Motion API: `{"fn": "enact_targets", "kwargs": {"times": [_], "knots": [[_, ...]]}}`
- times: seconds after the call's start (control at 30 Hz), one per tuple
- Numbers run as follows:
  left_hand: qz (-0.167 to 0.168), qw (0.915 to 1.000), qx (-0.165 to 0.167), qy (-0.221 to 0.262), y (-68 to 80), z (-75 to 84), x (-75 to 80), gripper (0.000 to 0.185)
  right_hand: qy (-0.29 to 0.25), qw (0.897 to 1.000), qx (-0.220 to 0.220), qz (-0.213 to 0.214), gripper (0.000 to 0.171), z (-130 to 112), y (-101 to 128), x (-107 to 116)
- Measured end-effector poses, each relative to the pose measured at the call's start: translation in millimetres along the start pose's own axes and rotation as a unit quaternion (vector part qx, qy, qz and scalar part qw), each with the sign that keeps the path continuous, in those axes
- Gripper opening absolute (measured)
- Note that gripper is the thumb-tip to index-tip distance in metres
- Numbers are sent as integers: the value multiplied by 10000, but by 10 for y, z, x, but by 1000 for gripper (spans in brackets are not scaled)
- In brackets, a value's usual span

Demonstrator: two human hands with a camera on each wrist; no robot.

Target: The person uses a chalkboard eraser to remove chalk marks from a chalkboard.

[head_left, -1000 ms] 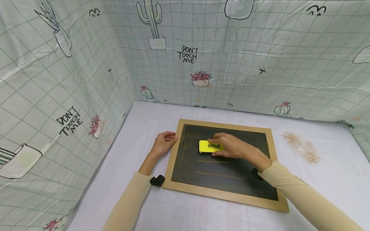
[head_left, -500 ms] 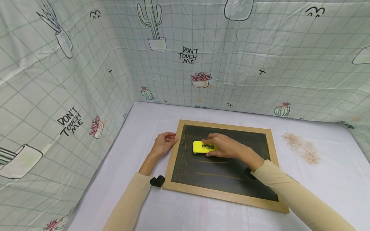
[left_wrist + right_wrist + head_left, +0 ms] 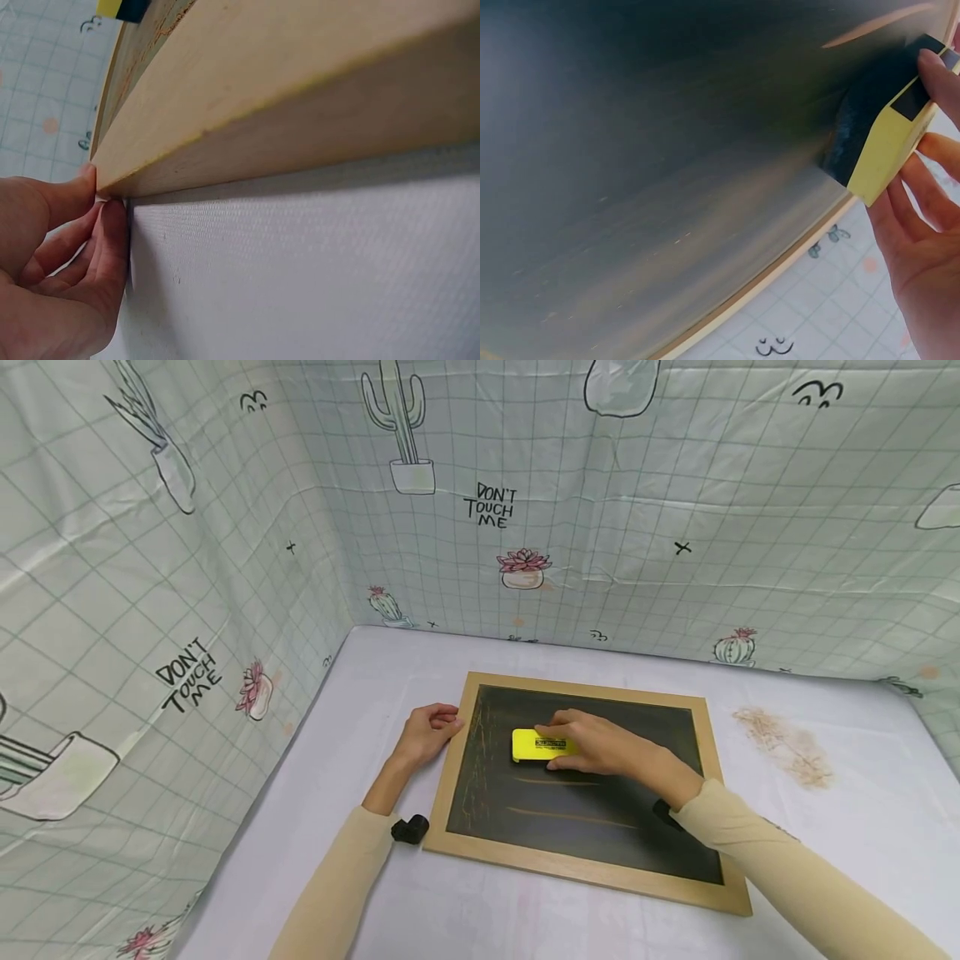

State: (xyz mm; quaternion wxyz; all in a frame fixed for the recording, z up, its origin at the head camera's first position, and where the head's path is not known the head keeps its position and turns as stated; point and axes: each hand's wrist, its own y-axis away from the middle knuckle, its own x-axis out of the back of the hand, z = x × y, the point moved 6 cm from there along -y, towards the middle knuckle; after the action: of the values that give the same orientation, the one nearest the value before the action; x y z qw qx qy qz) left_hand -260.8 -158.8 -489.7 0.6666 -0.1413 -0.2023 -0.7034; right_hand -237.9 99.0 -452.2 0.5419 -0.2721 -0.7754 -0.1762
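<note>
A chalkboard (image 3: 585,843) with a wooden frame lies on the table. My right hand (image 3: 600,745) grips a yellow magnetic eraser (image 3: 525,744) by its sides, with its dark felt face down against the upper middle of the board. In the right wrist view, thumb and fingers hold opposite sides of the eraser (image 3: 877,150). At the board's left edge, my left hand (image 3: 423,737) holds the frame. The left wrist view has the thumb at the frame's (image 3: 262,90) top edge and curled fingers against its side.
Two orange chalk strokes (image 3: 572,817) cross the board below the eraser, and wavy chalk lines (image 3: 476,768) run down its left side. Brown dust (image 3: 783,750) is smeared on the white table to the right. A patterned cloth (image 3: 600,510) hangs behind and at the left.
My right hand slid the eraser left across the board, then partly back to the right. The left hand stays at the frame. The chalk strokes below look the same.
</note>
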Motion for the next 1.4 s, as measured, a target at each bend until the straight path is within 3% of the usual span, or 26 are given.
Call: {"fn": "enact_targets", "kwargs": {"times": [1.07,1.4], "knots": [[46,10000,61,20,8,-14,-8,30,-115,9992,-341,154,56,298,572,142],[57,10000,-16,4,5,-17,-7,29,-160,9983,-364,417,54,400,807,210]]}}
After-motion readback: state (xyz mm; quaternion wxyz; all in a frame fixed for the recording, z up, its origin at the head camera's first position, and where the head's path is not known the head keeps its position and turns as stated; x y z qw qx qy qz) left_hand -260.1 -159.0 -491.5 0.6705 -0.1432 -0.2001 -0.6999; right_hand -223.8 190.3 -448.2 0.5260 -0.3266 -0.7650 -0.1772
